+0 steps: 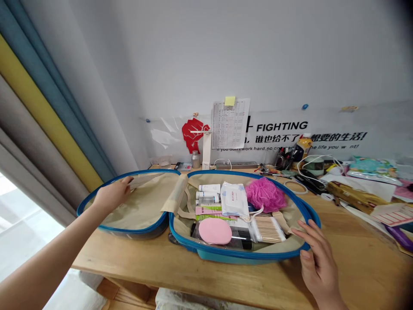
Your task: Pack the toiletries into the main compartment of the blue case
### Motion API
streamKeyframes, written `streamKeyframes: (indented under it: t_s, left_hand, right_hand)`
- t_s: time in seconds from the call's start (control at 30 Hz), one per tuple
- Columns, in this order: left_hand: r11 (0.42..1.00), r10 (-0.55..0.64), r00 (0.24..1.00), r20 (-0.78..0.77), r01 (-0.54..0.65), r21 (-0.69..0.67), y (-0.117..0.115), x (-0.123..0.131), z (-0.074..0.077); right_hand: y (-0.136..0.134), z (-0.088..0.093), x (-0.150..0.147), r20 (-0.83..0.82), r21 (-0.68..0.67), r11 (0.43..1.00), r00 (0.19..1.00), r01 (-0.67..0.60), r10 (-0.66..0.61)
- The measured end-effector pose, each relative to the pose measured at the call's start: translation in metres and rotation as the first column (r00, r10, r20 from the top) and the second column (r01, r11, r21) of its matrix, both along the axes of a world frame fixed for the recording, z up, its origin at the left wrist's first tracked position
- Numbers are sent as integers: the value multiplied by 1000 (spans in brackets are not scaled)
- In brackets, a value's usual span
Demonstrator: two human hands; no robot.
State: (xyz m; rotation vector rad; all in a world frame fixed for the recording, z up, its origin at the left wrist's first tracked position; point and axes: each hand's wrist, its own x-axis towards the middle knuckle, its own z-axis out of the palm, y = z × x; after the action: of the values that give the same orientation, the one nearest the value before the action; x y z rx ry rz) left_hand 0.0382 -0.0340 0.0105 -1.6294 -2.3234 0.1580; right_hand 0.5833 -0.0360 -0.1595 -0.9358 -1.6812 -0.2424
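Observation:
An unzipped suitcase with blue edging and beige lining lies spread on the wooden desk. My left hand is over its lid, fingers curled together at the lining's upper edge; a small dark bit shows at the fingertips, too small to name. At the right end, my right hand rests against the blue rim with fingers stretched and apart. Packed inside are a pink bath puff, a tissue pack, a pink oval sponge, cotton swabs and small white bottles.
Behind the suitcase stand a white lamp, a small jar and a power strip. Clutter crowds the right: a bottle, a gold packet, a cable and a colourful wipes pack. Curtains hang at left.

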Motion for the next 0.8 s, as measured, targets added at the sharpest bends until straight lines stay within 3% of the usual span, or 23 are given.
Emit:
streamKeyframes:
  t_s: [0.13, 0.23, 0.33, 0.4, 0.47, 0.63, 0.8]
  left_hand:
    - [964, -73, 997, -34, 79, 255, -19, 18, 25]
    - [839, -375, 923, -85, 377, 391, -24, 38, 31]
    - [626, -722, 683, -111, 712, 318, -14, 66, 22]
    - [494, -845, 526, -100, 838, 233, 0, 89, 10]
    - [408, -903, 421, -88, 903, 137, 16, 112, -6]
    - [300, -953, 298, -50, 953, -43, 52, 147, -33]
    - [263, -965, 263, -11, 961, -86, 62, 150, -32]
  right_hand:
    - [0, -2, 1, 5, -14, 1000, 1000, -11, 11]
    - [2, -4, 2, 1, -11, 1000, 1000, -10, 10]
    - [3, -4, 1, -6, -10, 1000, 1000, -5, 5]
    - [3, -3, 1, -13, -10, 1000, 1000, -3, 3]
    - [2, -2, 0, -14, -9, 1000, 1000, -4, 4]
    - [-2, 3, -1, -1, -7, 1000, 1000, 3, -3]
    - [-2, 4, -2, 0, -5, 1000, 1000, 4, -4]
